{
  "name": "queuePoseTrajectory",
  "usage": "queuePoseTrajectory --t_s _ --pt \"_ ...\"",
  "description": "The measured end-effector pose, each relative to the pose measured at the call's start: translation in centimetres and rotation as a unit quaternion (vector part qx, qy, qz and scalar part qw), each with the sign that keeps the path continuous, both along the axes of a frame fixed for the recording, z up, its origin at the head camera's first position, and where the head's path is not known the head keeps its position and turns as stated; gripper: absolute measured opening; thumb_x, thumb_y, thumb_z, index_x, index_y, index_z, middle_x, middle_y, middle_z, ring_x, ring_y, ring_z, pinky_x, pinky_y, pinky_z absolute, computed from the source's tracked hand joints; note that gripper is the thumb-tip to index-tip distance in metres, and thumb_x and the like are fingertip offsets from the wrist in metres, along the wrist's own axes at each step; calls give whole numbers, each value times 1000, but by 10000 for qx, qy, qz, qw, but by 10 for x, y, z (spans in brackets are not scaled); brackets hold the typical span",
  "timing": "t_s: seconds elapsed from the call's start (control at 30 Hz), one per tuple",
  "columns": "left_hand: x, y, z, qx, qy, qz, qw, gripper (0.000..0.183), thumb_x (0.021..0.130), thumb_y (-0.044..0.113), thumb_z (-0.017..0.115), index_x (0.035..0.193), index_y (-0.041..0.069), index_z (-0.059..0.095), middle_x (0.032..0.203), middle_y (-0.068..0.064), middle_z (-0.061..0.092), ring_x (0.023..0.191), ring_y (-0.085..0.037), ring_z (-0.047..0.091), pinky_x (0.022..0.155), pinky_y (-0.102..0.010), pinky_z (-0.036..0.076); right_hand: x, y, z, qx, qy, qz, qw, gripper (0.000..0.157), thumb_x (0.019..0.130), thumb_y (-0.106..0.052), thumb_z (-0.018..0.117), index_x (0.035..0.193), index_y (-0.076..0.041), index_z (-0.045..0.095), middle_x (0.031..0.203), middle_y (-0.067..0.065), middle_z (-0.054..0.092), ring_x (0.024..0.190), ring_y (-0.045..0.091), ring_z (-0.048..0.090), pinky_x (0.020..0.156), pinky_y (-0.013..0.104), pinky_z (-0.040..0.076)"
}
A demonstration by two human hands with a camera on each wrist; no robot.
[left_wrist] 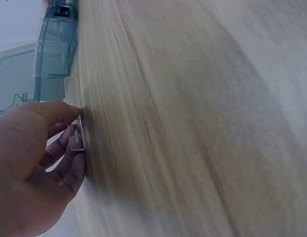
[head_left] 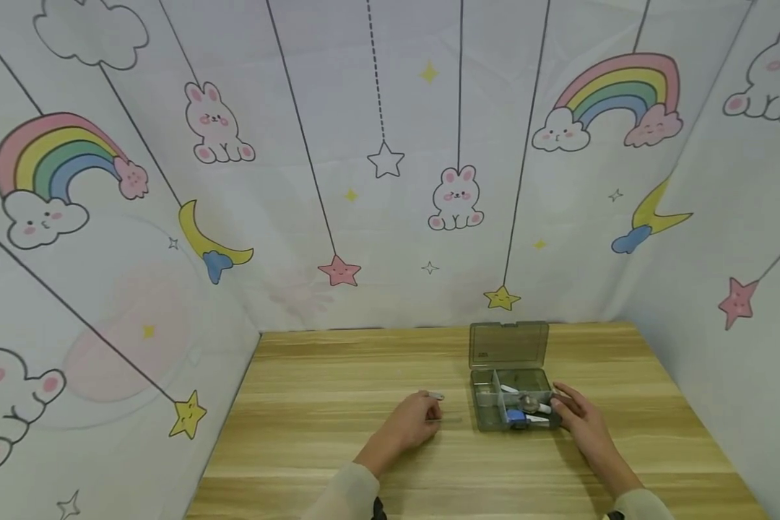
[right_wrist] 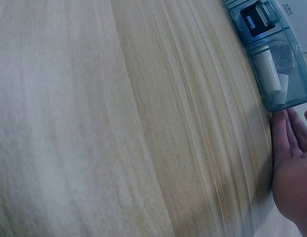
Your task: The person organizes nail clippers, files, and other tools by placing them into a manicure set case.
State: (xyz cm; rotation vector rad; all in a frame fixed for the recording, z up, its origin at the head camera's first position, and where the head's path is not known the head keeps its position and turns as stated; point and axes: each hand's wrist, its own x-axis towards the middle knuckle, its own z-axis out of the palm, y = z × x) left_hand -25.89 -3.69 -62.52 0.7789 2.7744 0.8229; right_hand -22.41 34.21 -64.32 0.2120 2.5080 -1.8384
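My left hand [head_left: 416, 420] pinches a thin, clear plastic strip [left_wrist: 71, 94] between thumb and fingers, just above the wooden table left of the box. A small pale piece [head_left: 437, 396] shows beside its index finger; its kind is unclear. The grey see-through compartment box [head_left: 483, 417] stands with its hinged lid [head_left: 508, 344] raised at the back. Inside lie white stick-like pieces [head_left: 536, 419], a blue item [head_left: 515, 417] and a round shiny item [head_left: 529, 404]. At the box's right end, my right hand [head_left: 585, 426] touches the wall with fairly straight fingers [right_wrist: 281, 133].
The wood-grain table [head_left: 338, 368] reaches back to a white cloth [head_left: 390, 289] printed with rabbits, stars and rainbows. The same cloth rises along the left and right sides.
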Motion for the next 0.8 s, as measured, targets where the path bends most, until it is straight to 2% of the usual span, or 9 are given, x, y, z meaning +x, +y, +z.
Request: queuePoseTrajectory --t_s 0.37,0.57,0.8 --pt "-3 -6 1 234 -51 -199 9995 7 102 12 69 103 17 74 103 8 64 87 -1 56 78 -22 52 0 -1 2 14 -50 32 10000 65 110 -41 58 163 -7 39 157 29 47 104 -19 51 85 21 56" --pt "-5 4 7 609 -179 -211 9978 8 101 11 67 103 17 73 95 11 60 83 -2 54 76 -22 51 1 -1 2 -21 -41 42 10000 66 110 -41 58 163 -7 39 157 29 47 104 -19 51 85 21 55" --pt "-11 13 15 789 -256 -195 9964 5 104 16 67 102 17 71 98 12 60 87 0 55 79 -23 53 0 -3 0 -54 106 -26 9999 64 110 -37 59 161 -4 41 154 31 50 103 -18 53 84 21 56"
